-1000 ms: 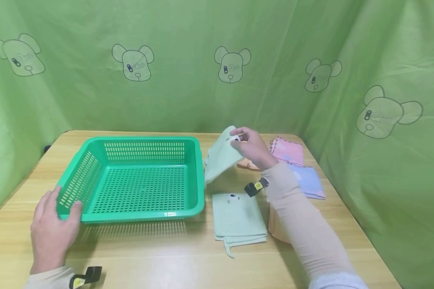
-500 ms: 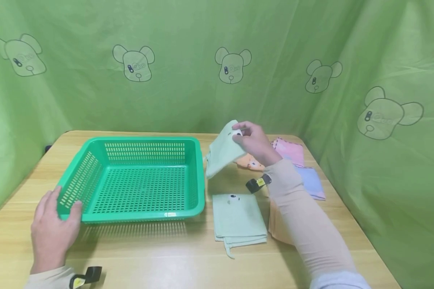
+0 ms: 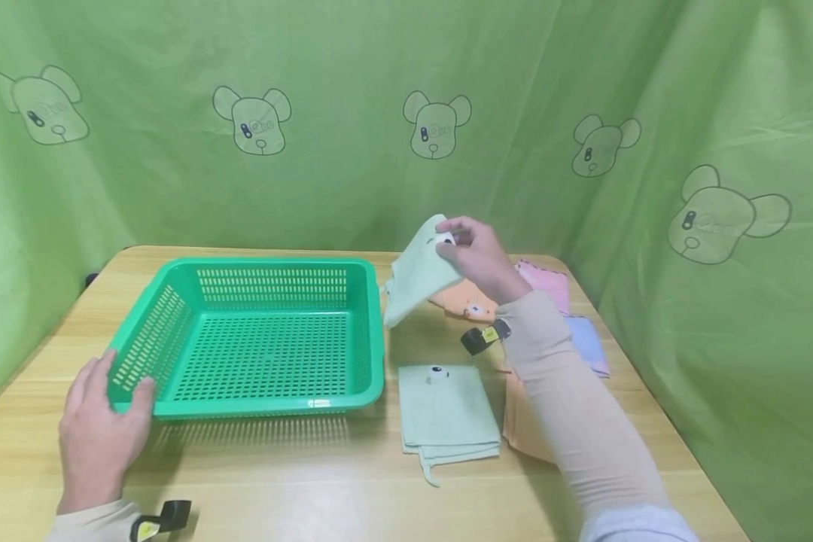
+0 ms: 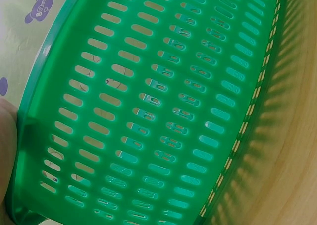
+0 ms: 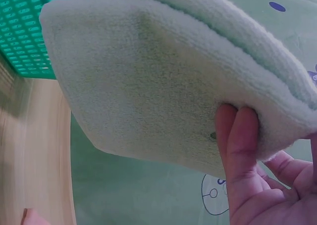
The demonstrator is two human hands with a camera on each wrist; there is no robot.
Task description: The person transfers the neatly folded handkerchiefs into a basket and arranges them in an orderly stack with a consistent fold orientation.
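My right hand (image 3: 477, 252) pinches a folded pale green towel (image 3: 420, 271) by one corner. The towel hangs tilted above the table, just right of the green plastic basket (image 3: 244, 409). Up close in the right wrist view, this towel (image 5: 138, 76) shows thick folded layers between thumb and fingers. My left hand (image 3: 102, 433) grips the basket's near left corner, its thumb over the rim. A second folded pale green towel (image 3: 447, 406), with a small face and a hanging loop, lies flat on the table. Nothing lies inside the basket.
Right of the basket lie an orange towel (image 3: 470, 301) with a printed face, a pink towel (image 3: 547, 284), a blue towel (image 3: 588, 342) and another orange cloth (image 3: 525, 421), partly hidden by the right forearm. A green curtain (image 3: 339, 188) surrounds the wooden table (image 3: 298, 482).
My right hand has lifted the pale green towel slightly higher, uncovering more of the orange towel behind it. The left hand and basket have stayed in place.
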